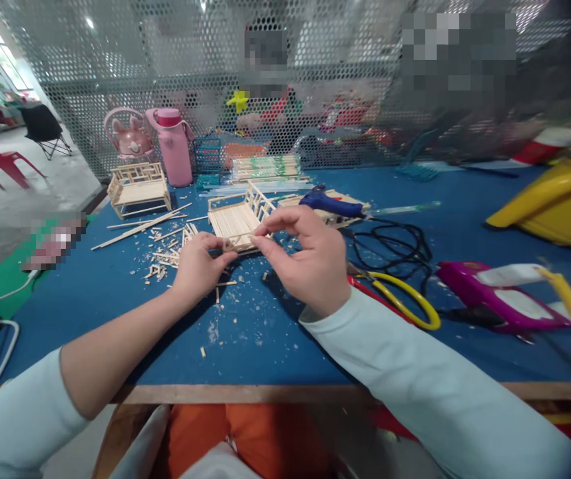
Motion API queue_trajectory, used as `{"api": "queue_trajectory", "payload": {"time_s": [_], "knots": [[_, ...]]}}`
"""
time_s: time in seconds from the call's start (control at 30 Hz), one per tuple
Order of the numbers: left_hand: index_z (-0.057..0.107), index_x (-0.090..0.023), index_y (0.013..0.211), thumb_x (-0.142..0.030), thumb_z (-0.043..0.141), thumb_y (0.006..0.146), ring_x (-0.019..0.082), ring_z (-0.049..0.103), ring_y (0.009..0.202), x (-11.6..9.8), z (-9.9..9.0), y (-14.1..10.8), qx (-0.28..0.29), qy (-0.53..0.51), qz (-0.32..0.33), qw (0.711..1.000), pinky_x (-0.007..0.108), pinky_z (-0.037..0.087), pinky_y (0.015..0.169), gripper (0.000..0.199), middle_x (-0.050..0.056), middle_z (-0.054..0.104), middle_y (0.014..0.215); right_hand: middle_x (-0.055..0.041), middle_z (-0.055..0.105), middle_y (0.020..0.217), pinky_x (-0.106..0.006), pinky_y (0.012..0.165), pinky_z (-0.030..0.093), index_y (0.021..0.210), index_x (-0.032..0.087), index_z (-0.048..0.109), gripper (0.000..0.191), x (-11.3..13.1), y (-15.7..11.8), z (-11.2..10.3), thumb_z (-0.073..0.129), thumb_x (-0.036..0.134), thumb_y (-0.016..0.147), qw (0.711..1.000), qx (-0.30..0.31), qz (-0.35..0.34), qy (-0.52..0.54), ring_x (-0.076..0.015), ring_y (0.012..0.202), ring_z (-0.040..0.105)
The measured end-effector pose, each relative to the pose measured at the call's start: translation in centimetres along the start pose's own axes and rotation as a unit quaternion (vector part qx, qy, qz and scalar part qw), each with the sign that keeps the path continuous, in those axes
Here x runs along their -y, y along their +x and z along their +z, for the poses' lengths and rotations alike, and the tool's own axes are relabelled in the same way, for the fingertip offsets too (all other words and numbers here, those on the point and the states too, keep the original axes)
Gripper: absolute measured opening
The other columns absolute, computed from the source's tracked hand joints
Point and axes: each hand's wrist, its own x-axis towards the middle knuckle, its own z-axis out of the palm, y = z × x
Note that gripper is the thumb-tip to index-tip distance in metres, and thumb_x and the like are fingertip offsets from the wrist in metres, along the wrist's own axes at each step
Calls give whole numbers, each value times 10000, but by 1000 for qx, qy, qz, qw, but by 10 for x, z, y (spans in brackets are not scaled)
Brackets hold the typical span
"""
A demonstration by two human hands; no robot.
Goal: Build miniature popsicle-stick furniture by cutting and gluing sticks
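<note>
A small model bench built of thin wooden sticks (235, 223) stands mid-table, with a slatted bed and a railed side. My left hand (199, 266) is closed at its near left corner, finger and thumb pinched there. My right hand (310, 256) pinches a thin wooden stick (239, 235) that runs along the model's near side, its left end by my left fingertips. Whether the stick touches the model I cannot tell. Short cut stick pieces (166, 259) lie heaped left of my left hand. A blue glue gun (330, 201) rests behind my right hand.
A similar stick model (139, 189) stands back left, near a pink bottle (174, 150). Longer sticks (140, 226) lie before it. Yellow-and-red-handled pliers (410, 299), a black cable (390, 249) and a purple-and-white tool (505, 296) lie at right. A perforated metal screen (315, 66) rises behind the table.
</note>
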Motion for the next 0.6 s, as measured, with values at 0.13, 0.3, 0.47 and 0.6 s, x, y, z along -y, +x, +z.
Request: {"api": "queue_trajectory", "payload": {"time_s": [0.13, 0.3, 0.47, 0.6], "knots": [[579, -157, 1086, -107, 626, 678, 174, 573, 876, -8, -12, -10, -9, -37, -24, 999, 323, 476, 765, 413, 64, 598, 962, 9, 647, 791, -309, 729, 504, 859, 211, 539, 134, -8, -1, -3, 601, 116, 788, 999, 44, -23, -22, -145, 756, 638], [606, -157, 995, -202, 502, 824, 152, 572, 752, -37, -33, -38, -8, -80, -27, 996, 271, 450, 659, 206, 43, 633, 866, -7, 670, 796, -301, 728, 492, 846, 209, 571, 106, 1, -5, -2, 619, 127, 798, 992, 106, -55, -42, -147, 763, 624], [621, -165, 801, -310, 429, 886, 155, 544, 675, -40, -30, -43, 115, -101, -32, 988, 268, 407, 633, 255, 16, 623, 725, -21, 667, 778, -310, 729, 498, 838, 215, 583, 121, 6, -16, 5, 574, 97, 811, 988, 109, -101, -41, -154, 768, 609], [588, -171, 706, -321, 446, 867, 153, 533, 637, -33, -26, -39, 146, -133, -40, 980, 256, 401, 612, 262, -5, 584, 644, -33, 666, 753, -331, 706, 508, 844, 216, 598, 138, 2, -20, 9, 519, 105, 824, 983, 108, -142, -48, -165, 739, 614]]}}
